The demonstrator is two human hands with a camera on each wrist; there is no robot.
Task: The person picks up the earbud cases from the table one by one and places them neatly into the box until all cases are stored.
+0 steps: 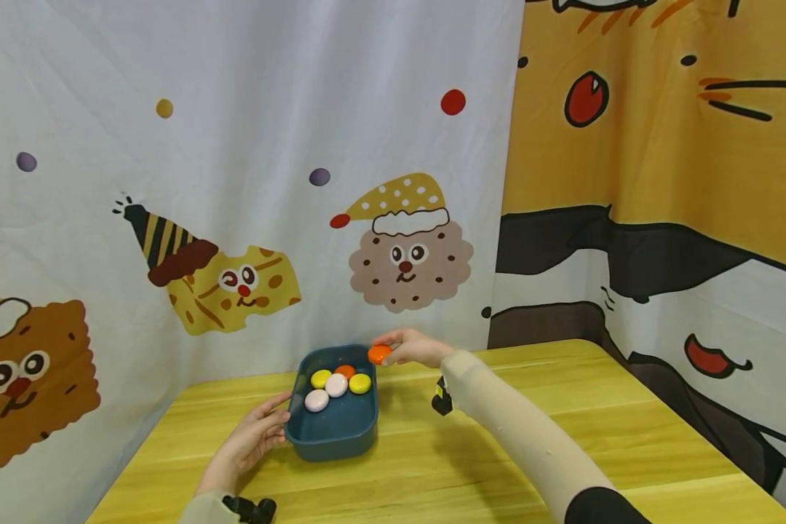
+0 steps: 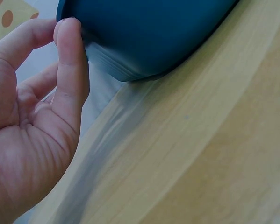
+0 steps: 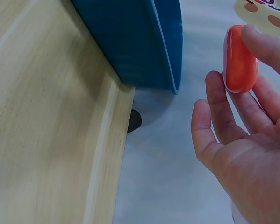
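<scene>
A dark blue rectangular bin stands on the table and holds several glossy rounded discs. These are yellow discs, pale pink discs and an orange disc. Just above the bin's right rim, my right hand pinches another orange disc between thumb and fingers. It appears thick and smooth in the right wrist view. At the bin's left side, my left hand touches the rim and outer wall with loosely bent fingertips; no finger shows inside the bin.
The yellow wood-grain table ends at a back edge close behind the bin. A white curtain with cartoon prints hangs behind it, and an orange, black and white curtain on the right. A black wrist device sits under the right wrist.
</scene>
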